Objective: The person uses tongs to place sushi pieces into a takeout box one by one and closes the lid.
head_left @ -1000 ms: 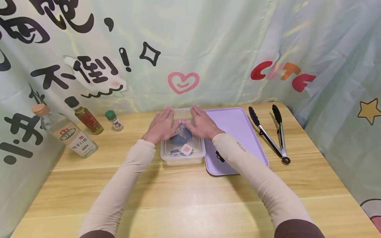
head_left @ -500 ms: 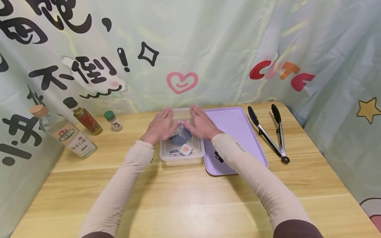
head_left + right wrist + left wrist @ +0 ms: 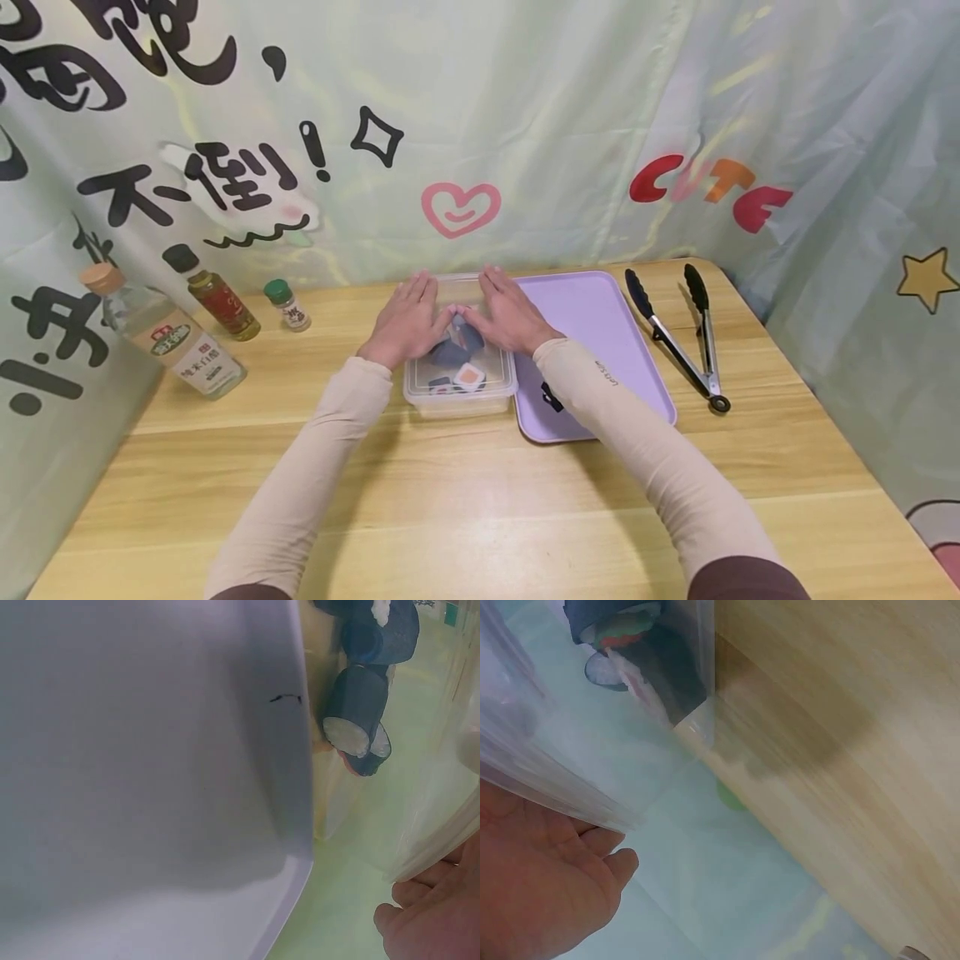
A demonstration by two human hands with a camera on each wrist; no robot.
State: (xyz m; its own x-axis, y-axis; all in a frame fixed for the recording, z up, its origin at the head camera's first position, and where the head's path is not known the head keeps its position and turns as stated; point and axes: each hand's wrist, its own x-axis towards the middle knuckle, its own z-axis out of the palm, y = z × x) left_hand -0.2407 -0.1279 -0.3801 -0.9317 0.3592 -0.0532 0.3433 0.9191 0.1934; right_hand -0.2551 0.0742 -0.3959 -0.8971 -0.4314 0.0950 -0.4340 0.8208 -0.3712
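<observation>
A clear rectangular food container stands at the back middle of the table, with a translucent lid on top. Through its walls I see several dark-wrapped sushi rolls, one with a white and orange cut face. My left hand rests on the lid's left side, fingers straight and pointing away from me. On the right side lies my right hand in the same way, the two thumbs meeting over the middle. Both wrist views show the fingertips at the lid's edge. The palms' undersides are partly hidden.
A lilac tray adjoins the container's right side, a small black item on it half hidden by my sleeve. Farther right lie spread tongs. At left stand a vinegar bottle, an oil bottle and a green-capped shaker.
Both hands stay on the lid in nearly the same pose. The view shifts slightly; the container, tray, tongs and bottles keep their places.
</observation>
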